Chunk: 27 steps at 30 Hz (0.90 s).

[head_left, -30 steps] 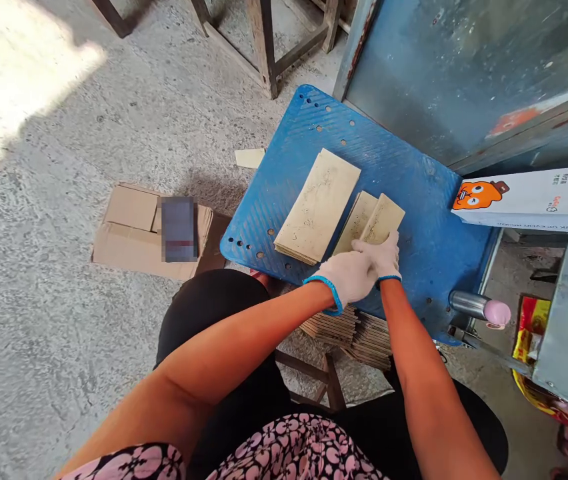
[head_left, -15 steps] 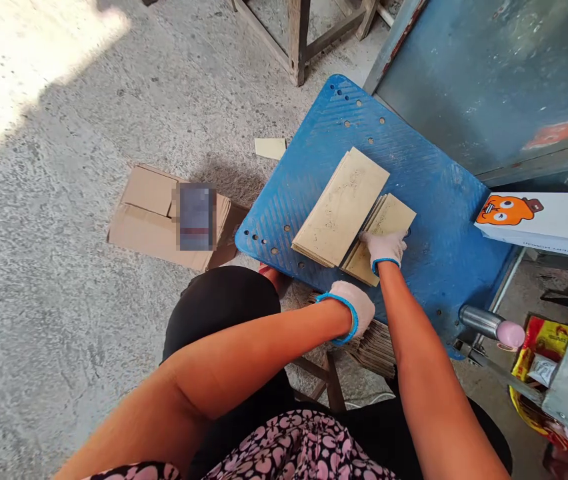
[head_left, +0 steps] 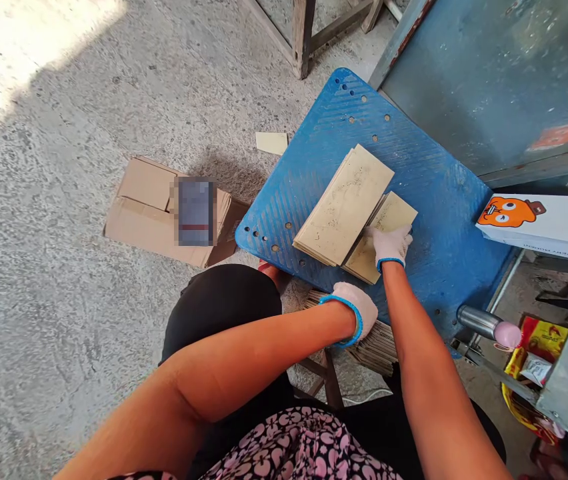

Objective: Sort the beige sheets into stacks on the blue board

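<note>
Right hand (head_left: 391, 245), in a white knit glove, lies open and flat on the smaller stack (head_left: 395, 212) of thin tan rectangular cards, centre frame on the ridged blue worktop (head_left: 429, 193), touching the bigger stack (head_left: 344, 205). Lower down, the left hand (head_left: 359, 312) curls over a layered pile (head_left: 378, 348); I cannot tell its grip.

A small tan card stack (head_left: 395, 215) lies flat against a larger stack (head_left: 344, 203) on the blue board (head_left: 434, 193).
</note>
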Each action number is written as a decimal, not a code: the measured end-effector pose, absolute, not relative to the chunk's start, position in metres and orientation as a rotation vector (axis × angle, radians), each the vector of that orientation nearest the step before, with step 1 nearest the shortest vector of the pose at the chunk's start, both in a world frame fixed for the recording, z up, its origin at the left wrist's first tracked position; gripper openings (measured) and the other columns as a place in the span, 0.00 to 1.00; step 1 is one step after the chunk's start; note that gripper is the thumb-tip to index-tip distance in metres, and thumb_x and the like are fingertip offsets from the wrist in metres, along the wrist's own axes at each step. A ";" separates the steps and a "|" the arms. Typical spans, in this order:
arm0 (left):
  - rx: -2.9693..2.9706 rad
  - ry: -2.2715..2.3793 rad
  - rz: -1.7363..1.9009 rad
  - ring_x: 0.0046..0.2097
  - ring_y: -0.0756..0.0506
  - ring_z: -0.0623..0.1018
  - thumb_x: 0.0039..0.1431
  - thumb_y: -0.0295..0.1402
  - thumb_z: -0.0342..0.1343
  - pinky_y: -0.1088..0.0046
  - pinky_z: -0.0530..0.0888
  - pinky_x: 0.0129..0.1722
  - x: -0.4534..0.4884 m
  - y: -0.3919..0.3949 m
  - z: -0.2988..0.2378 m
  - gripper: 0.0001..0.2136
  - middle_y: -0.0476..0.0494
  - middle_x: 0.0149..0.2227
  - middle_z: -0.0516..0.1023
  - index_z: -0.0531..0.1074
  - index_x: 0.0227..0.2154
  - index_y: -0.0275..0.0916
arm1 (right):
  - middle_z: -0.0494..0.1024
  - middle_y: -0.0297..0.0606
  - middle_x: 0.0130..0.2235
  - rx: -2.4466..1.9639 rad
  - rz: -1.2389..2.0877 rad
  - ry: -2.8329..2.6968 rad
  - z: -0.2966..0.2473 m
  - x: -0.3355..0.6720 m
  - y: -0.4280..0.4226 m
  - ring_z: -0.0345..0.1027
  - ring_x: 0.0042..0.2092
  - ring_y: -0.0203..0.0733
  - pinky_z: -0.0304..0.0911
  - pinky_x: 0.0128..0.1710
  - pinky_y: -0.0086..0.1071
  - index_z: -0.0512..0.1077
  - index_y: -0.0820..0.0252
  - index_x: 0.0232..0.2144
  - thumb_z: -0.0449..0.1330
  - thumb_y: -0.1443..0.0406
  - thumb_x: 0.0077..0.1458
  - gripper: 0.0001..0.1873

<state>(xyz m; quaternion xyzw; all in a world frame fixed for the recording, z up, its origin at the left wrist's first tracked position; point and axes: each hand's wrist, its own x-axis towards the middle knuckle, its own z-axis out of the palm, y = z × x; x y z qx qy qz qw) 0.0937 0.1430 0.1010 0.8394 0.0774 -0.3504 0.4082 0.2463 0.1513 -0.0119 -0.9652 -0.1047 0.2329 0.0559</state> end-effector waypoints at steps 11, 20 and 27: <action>2.075 0.212 -0.892 0.46 0.25 0.82 0.57 0.21 0.58 0.45 0.77 0.46 0.096 0.139 0.104 0.14 0.21 0.42 0.83 0.83 0.44 0.27 | 0.57 0.63 0.68 -2.948 0.710 -0.184 -0.007 0.266 0.161 0.57 0.69 0.61 0.56 0.67 0.45 0.40 0.66 0.73 0.67 0.39 0.46 0.68; 2.084 0.188 -0.888 0.46 0.27 0.82 0.58 0.24 0.59 0.46 0.76 0.44 0.100 0.138 0.099 0.14 0.22 0.41 0.83 0.83 0.45 0.31 | 0.57 0.65 0.66 -3.021 0.711 -0.098 -0.027 0.276 0.193 0.58 0.67 0.66 0.61 0.64 0.53 0.44 0.62 0.72 0.73 0.41 0.34 0.73; 2.082 0.136 -0.942 0.48 0.27 0.82 0.60 0.24 0.56 0.47 0.76 0.45 0.099 0.139 0.102 0.15 0.22 0.46 0.82 0.81 0.47 0.28 | 0.59 0.65 0.64 -3.070 0.650 -0.049 -0.021 0.264 0.203 0.62 0.64 0.67 0.67 0.58 0.55 0.47 0.59 0.72 0.75 0.45 0.34 0.70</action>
